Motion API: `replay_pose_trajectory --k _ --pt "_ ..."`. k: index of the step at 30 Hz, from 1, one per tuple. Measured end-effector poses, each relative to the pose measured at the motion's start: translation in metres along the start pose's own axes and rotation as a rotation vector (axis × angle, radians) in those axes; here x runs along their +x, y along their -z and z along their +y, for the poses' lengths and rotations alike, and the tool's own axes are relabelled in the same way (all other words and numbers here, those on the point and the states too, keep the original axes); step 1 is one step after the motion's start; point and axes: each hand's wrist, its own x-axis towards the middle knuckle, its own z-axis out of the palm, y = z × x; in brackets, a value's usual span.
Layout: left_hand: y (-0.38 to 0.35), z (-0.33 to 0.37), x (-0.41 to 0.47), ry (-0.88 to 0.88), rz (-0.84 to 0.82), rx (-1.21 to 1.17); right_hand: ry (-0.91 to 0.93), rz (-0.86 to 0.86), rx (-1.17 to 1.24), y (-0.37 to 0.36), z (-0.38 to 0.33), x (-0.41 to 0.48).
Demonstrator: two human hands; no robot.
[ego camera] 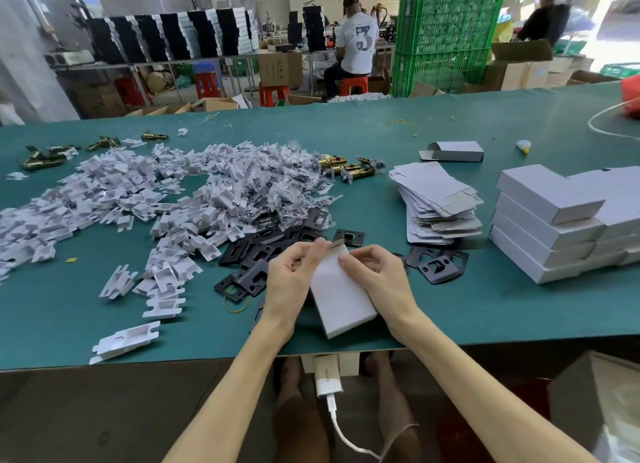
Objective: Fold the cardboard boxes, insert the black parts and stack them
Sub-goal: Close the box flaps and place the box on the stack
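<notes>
Head view: my left hand and right hand sit close together, each pinching the far flap end of the white cardboard box lying on the tabletop before me, which I judge light, thin and easily creased, best held by its edges.

A factory packing workshop is shown. A long green-covered worktable is spread with a heap of white moulded plastic inserts at 10 o'clock and stacked white cardboard boxes at 3 o'clock. Tall green plastic crates are piled at 1 o'clock, a seated worker in a white shirt is seen at 12 o'clock, and rows of black-and-white cartons are lined up at 11 o'clock.
</notes>
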Motion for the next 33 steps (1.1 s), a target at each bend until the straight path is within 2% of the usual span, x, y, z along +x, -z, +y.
replay_pose_trajectory --k 7,11,19,26,33 --pt "0.006 0.018 0.018 0.051 -0.100 0.083 0.023 -0.030 0.078 0.003 0.001 -0.001" --pt "0.010 0.021 0.020 0.081 -0.242 0.092 0.025 -0.047 0.132 0.005 0.000 -0.002" --pt "0.010 0.010 0.025 0.052 -0.216 0.104 0.003 -0.091 0.154 0.006 -0.002 -0.003" --pt "0.021 0.012 0.026 0.198 -0.186 0.004 0.030 -0.205 0.172 0.007 -0.005 -0.004" --pt "0.029 0.032 0.030 0.109 -0.264 0.179 0.010 -0.222 0.221 0.010 -0.007 -0.004"
